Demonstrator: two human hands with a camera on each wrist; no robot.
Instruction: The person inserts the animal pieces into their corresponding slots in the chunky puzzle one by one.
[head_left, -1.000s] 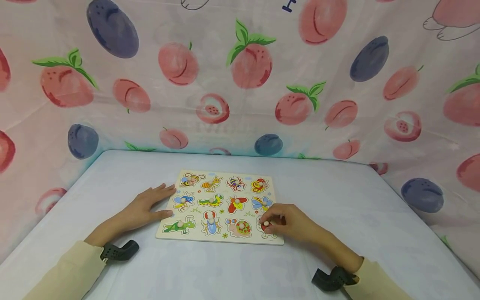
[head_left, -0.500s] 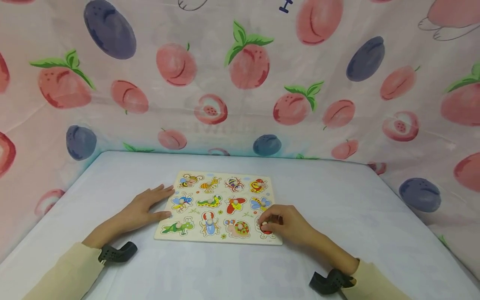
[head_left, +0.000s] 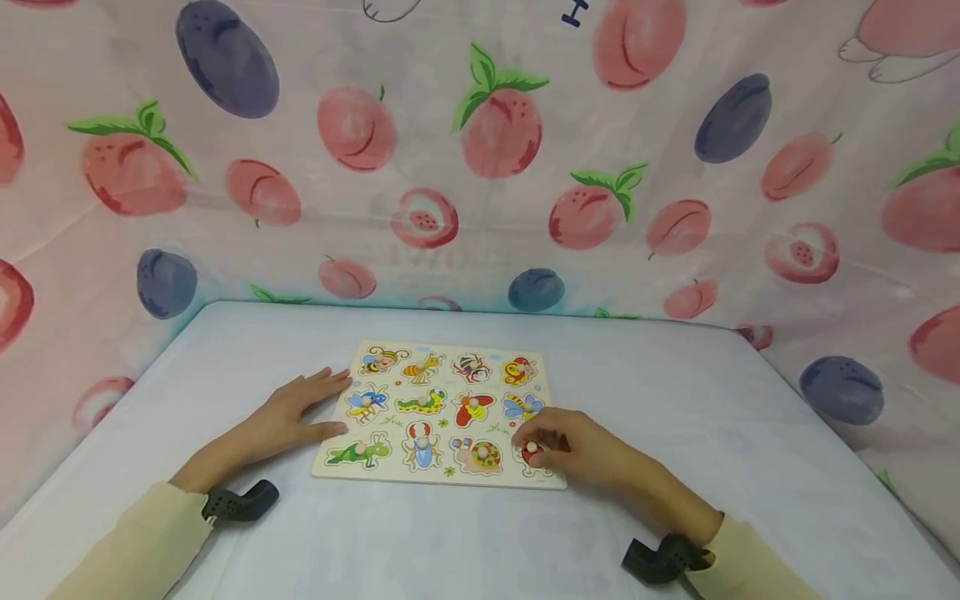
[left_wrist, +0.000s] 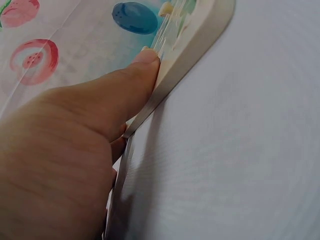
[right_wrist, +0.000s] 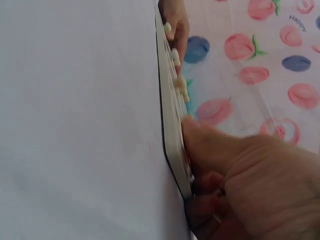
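A wooden knob puzzle board (head_left: 390,477) with bright insect pieces lies flat on the table. My left hand (head_left: 288,417) rests at its left edge, fingers extended and thumb touching the board; the left wrist view shows the thumb (left_wrist: 132,85) against the edge. At the near right corner my right hand (head_left: 577,446) holds its curled fingers and thumb round the red ladybug puzzle piece (head_left: 532,458), whose pale knob shows between them. That piece lies at its slot; whether it sits fully flush I cannot tell. In the right wrist view the thumb (right_wrist: 210,147) hides it.
Several other knobbed pieces sit in the board, among them a snail (head_left: 483,457), a blue beetle (head_left: 422,450) and a green grasshopper (head_left: 356,452). A white cloth covers the table (head_left: 420,542). Behind it hangs a fruit-print curtain (head_left: 480,217).
The right fingers shift slightly about the ladybug piece, and its knob shows more plainly than half a second ago. My left hand stays at the board's edge.
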